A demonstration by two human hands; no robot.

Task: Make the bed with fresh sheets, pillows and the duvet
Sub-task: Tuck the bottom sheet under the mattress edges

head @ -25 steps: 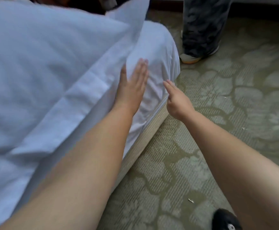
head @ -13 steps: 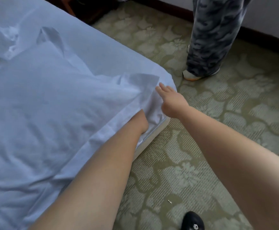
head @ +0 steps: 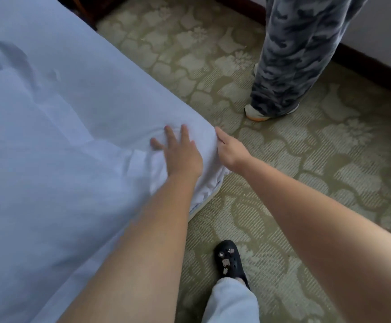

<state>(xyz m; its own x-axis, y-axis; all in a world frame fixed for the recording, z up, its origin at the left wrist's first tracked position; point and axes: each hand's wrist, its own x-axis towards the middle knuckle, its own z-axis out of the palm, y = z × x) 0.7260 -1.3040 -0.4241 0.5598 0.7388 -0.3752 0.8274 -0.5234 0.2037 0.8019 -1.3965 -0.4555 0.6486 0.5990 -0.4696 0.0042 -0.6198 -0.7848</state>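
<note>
A pale blue-white sheet [head: 110, 85] covers the bed, which fills the left half of the view. A large pillow [head: 33, 173] in a matching case lies on it near me, its flap edge reaching toward the bed corner. My left hand [head: 178, 152] lies flat with spread fingers on the sheet at the bed corner. My right hand [head: 228, 148] touches the side of that same corner with its fingers against the cloth; how they lie is hidden. The mattress edge [head: 203, 201] shows just below the corner.
Another person's legs [head: 290, 57] in camouflage trousers stand on the green patterned carpet [head: 306, 183] beyond the corner. My own foot in a black clog [head: 229, 262] is beside the bed. A dark skirting board [head: 371, 73] runs along the wall at right.
The pillow has dropped flat onto the bed. My left hand came out from under its flap and now lies flat on the sheet corner; my right hand moved onto the corner's side.
</note>
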